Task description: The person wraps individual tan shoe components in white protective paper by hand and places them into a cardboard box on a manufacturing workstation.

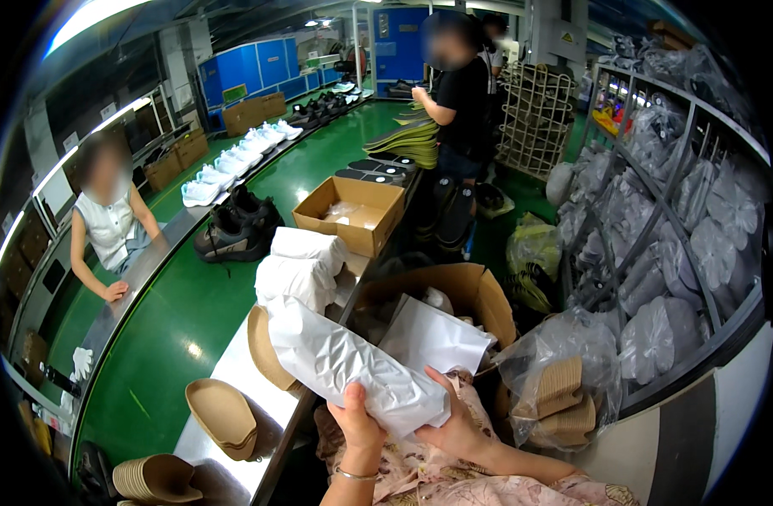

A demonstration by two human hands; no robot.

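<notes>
White tissue paper, crinkled and slightly glossy, is wrapped around a long bundle [353, 364] that both hands hold just above the edge of the metal worktop [235, 371]. The left hand [357, 426] grips the near end from below, thumb up against the paper and fingers curled behind it; the right hand [454, 422] closes on the lower right corner, thumb laid across the top of the wrap. The paper looks fully folded around whatever is inside, so the wrapping of this piece seems done, and it has not been set down. Two more wrapped bundles [300, 266] lie beyond it on the green belt [184, 320], which suggests several pieces are finished. A loose flat sheet of the same paper [433, 337] rests on an open cardboard box [479, 291] just to the right, so more may remain. Tan moulded-pulp inserts [222, 413], shallow and shoe-shaped, sit stacked on the worktop, and more show through a clear plastic bag [563, 396] at the right. Farther along the belt stand black shoes [235, 232], a second open box [353, 215] and a row of white shoes [235, 160]. One person leans on the far rail at the left, another stands by a stack of insoles [407, 139].
</notes>
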